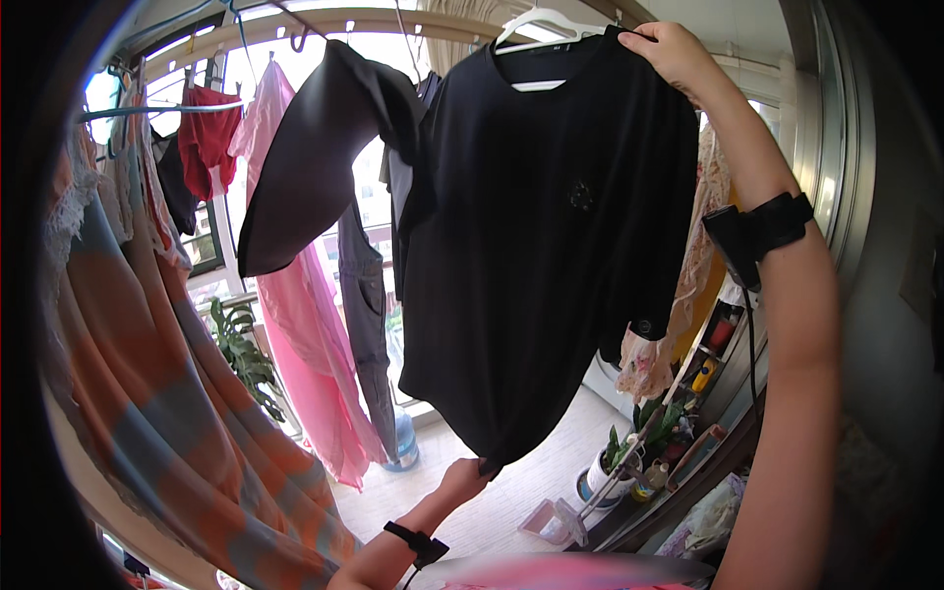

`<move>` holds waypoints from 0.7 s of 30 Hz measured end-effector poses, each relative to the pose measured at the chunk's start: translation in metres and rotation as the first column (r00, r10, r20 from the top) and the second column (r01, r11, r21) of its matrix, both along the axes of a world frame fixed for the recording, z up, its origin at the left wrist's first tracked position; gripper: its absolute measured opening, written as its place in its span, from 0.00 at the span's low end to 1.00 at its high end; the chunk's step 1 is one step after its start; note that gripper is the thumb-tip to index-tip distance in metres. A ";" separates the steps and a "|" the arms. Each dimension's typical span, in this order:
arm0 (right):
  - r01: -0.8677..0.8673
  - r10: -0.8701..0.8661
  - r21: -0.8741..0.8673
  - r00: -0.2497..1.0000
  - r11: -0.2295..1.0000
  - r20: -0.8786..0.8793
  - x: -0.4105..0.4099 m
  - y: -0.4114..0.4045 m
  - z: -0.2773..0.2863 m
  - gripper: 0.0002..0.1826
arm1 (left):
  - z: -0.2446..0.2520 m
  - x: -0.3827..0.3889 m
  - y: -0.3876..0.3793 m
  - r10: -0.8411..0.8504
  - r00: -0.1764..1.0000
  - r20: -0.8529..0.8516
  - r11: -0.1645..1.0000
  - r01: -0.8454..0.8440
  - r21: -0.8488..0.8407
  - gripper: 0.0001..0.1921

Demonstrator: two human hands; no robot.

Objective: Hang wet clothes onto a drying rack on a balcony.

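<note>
A black T-shirt (516,243) hangs on a white plastic hanger (549,21) in front of me, with a small mark on its chest. My right hand (667,59) grips the shirt's shoulder at the upper right, near the hanger's end. Down at the bottom hem, my left hand (468,478) has the cloth bunched in its fingers and drawn to a point. Both wrists or forearms wear black straps with small devices. A dark wide-brimmed hat (310,162) hangs just left of the shirt and overlaps its sleeve area.
Left hang an orange-and-grey checked cloth (147,354), red underwear (206,140), a pink garment (317,369) and grey denim overalls (363,302). A drying rail (310,26) crosses overhead. On the pale floor (450,509) stand a water jug (403,442), a potted plant (605,472) and a pink dustpan (549,522).
</note>
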State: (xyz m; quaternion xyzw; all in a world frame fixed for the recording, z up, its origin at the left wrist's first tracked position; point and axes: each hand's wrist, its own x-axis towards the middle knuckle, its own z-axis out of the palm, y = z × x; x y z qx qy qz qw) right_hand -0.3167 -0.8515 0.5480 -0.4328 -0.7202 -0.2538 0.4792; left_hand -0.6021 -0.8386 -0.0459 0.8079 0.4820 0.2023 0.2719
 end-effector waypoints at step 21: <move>-0.044 0.032 -0.081 0.989 0.996 -0.142 0.043 -0.160 -0.305 0.09 | 0.194 -0.001 -0.025 -0.017 0.923 0.385 0.454 -0.336 0.825 0.44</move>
